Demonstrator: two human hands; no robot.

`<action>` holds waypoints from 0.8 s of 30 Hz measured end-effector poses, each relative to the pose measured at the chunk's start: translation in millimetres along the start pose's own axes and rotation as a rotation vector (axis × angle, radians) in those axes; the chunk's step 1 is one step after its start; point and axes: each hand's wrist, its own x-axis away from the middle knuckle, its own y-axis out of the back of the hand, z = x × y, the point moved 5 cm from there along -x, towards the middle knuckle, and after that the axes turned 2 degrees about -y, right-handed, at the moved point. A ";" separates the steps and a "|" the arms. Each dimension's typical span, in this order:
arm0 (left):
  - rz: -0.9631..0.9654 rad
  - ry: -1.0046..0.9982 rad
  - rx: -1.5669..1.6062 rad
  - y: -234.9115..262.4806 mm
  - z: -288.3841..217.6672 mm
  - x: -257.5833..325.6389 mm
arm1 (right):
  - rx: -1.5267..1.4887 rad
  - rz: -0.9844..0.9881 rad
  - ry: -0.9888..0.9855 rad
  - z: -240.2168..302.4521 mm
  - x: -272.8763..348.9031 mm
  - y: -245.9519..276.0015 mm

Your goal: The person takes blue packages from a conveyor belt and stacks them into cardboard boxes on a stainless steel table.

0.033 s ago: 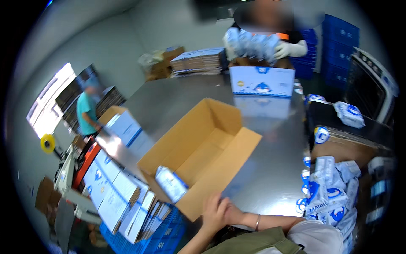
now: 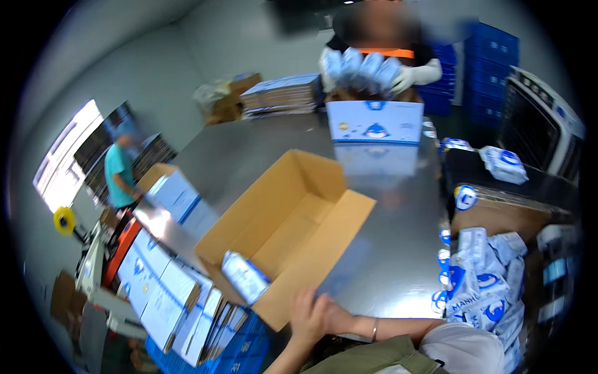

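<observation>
An open brown cardboard box (image 2: 293, 215) lies slantwise on the metal table in front of me, its near flap facing me. One white and blue soft pack (image 2: 245, 276) sits inside at its left end. My left hand (image 2: 306, 316) is at the box's near edge, fingers bent and close together. Against it, partly covered by it, rests my right hand (image 2: 337, 318), a bracelet on that wrist. Its fingertips are hidden, and whatever the hands may hold between them does not show.
Across the metal table (image 2: 249, 146), a gloved co-worker holds several packs (image 2: 364, 70) over a white printed box (image 2: 375, 121). Flattened cartons (image 2: 165, 293) fill a blue crate (image 2: 233, 343) at left. Loose packs (image 2: 486, 280) are heaped at right, beside a black conveyor (image 2: 536, 193).
My view has shifted slightly, so the scene sits a little farther left. The co-worker's packs are slightly lower over the white box. My hands stay at the brown box's edge.
</observation>
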 end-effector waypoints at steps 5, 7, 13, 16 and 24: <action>0.046 0.201 -0.296 -5.0 22.9 -29.0 | 0.053 0.259 -0.224 4.0 -3.2 3.5; 0.043 0.194 -0.309 -13.4 38.9 -26.8 | 0.027 0.201 -0.104 15.0 -5.2 12.0; 0.010 -0.049 -0.120 -42.5 24.2 -18.1 | 0.008 0.232 -0.353 12.0 -1.4 8.4; -0.025 -0.030 0.067 -47.9 29.9 -6.8 | -0.025 0.280 -0.344 12.5 -4.7 10.3; 0.260 0.414 0.211 -83.8 112.4 37.3 | 0.012 0.187 -0.131 3.3 -4.5 1.3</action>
